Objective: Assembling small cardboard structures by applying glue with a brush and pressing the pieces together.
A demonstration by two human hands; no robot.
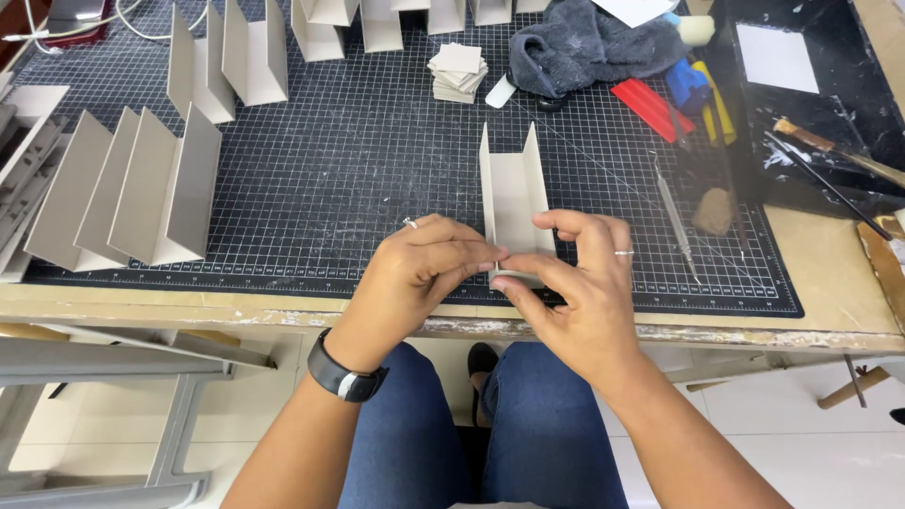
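Note:
A grey cardboard channel (pixel 512 193), U-shaped with two upright side walls, lies on the gridded cutting mat (pixel 358 160) and points away from me. My left hand (pixel 419 273) pinches its near end from the left, fingertips on the near edge. My right hand (pixel 575 283) grips the same near end from the right, with a small cardboard piece (pixel 517 276) between its thumb and fingers. A ring shows on each hand and a black band on my left wrist.
Several folded cardboard pieces (pixel 141 188) stand at the mat's left and far edge. A stack of small cardboard squares (pixel 458 72) sits beside a dark cloth (pixel 589 42). Red, blue and yellow tools (pixel 679 94) and a metal rod (pixel 671 212) lie at right. The table edge (pixel 236 316) runs below.

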